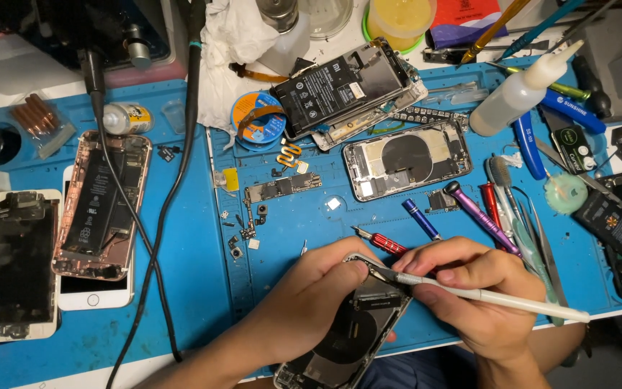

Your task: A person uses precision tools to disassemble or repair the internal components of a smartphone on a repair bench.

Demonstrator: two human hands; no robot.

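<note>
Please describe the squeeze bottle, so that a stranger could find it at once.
Look at the blue mat, top right corner. There the bottle lies tilted among the tools, with its pointed white nozzle aimed up and right. It is the only translucent whitish bottle; its neighbours are thin coloured screwdrivers and tweezers.

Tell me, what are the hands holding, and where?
Left hand grips the opened phone by its top end. Right hand pinches a white tool near its tip.
</note>
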